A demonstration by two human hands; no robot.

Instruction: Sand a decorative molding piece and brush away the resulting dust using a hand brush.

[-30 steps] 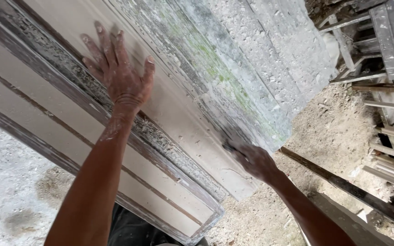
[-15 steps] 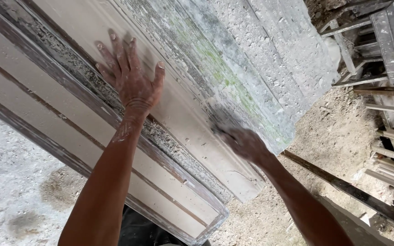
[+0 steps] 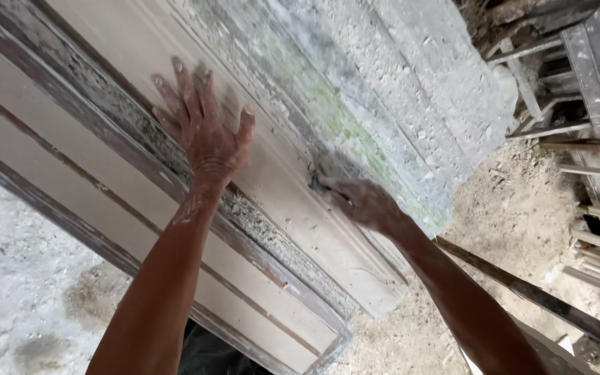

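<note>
Two hands show: the left hand (image 3: pixel 203 135) near 11 o'clock, spread flat with five fingers visible, and the right hand (image 3: pixel 359 201) close to the centre, blurred so its fingers cannot be counted. One long pale wooden panel (image 3: pixel 126 62) runs from 10 o'clock down to 6 o'clock. One dark slat (image 3: pixel 522 292) lies on the sandy floor (image 3: pixel 515 215) at 4 o'clock. At 3 o'clock stands one stack of grey wooden frames (image 3: pixel 592 208); their exact number cannot be told.
</note>
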